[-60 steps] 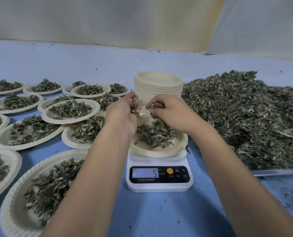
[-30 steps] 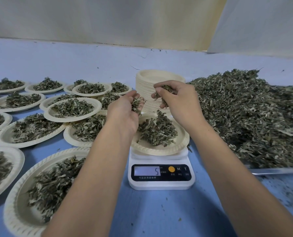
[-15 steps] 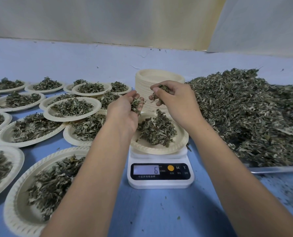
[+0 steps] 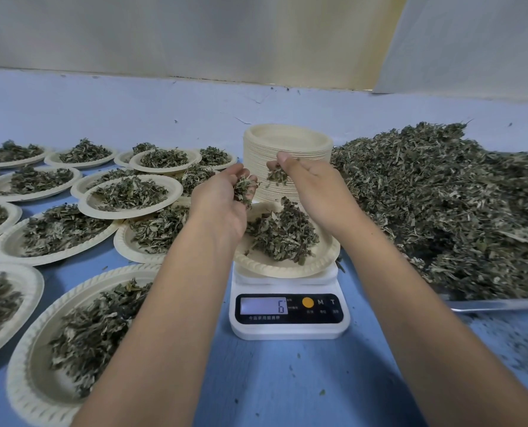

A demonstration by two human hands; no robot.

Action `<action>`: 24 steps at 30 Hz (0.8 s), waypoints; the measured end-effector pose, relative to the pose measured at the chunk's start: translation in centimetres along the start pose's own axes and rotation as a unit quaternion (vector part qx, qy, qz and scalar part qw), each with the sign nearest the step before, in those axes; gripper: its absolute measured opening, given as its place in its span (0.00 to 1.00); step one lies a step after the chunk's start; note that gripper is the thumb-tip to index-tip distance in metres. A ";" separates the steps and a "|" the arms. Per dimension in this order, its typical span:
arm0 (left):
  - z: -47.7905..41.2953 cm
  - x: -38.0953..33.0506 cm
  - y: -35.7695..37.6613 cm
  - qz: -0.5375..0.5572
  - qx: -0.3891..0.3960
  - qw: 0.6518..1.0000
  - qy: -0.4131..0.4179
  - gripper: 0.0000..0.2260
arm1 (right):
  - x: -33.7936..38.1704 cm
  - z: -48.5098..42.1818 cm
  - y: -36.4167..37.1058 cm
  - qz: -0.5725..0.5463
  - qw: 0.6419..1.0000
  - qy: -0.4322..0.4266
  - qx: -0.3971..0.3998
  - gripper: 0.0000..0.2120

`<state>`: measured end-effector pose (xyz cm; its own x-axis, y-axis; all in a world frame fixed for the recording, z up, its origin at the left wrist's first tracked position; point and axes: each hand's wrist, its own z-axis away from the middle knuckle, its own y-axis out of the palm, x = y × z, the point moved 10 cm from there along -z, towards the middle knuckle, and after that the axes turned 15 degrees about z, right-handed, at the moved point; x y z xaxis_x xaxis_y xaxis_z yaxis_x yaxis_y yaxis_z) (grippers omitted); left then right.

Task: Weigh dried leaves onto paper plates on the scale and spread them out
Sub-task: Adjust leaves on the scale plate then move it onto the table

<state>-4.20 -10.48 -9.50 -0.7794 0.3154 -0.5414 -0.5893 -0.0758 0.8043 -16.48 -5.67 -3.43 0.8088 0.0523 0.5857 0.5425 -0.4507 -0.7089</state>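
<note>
**A:** What is on the blue table (image 4: pixel 287 383), from the biggest thing down?

**B:** At the right is a heap of dried leaves (image 4: pixel 441 204) on a tray (image 4: pixel 496 304). At the left are many filled plates (image 4: pixel 22 374), and behind is a stack of empty plates (image 4: pixel 287 140). In the middle, the scale (image 4: pixel 287 331) shows 6. It carries one plate (image 4: pixel 275 266) with a mound of leaves (image 4: pixel 281 235).

**A:** And the hands?

**B:** Both hover over this plate. The left hand (image 4: pixel 222 204) curls its fingers around a small bunch (image 4: pixel 244 188). The right hand (image 4: pixel 312 186) pinches a few leaves (image 4: pixel 276 175) between thumb and fingertips.

**A:** Where does the mound lie from the fingers?

**B:** Below them, slightly toward the person. The left hand is lower, so I judge it nearer. The mound is roundish and heaped, with no long axis and no pointing direction that I can see. Spreading should go outward to the rim.
</note>
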 end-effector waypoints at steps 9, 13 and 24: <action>0.1 -0.1 0.3 0.020 0.009 1.000 0.007 0.13 | -0.1 -0.1 0.0 0.018 1.000 -0.007 -0.006 0.17; -0.1 0.3 0.9 -0.004 0.025 1.000 0.010 0.14 | 0.6 0.0 0.4 -0.004 1.000 -0.019 0.004 0.13; 0.3 1.2 2.5 -0.023 0.075 0.996 0.033 0.14 | 1.8 0.4 -0.5 0.017 0.995 -0.051 -0.080 0.08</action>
<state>-6.49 -9.98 -8.07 -0.7678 0.2522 -0.5889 -0.5899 0.0805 0.8035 -15.20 -5.00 -2.10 0.8492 0.1218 0.5139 0.4783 -0.5897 -0.6507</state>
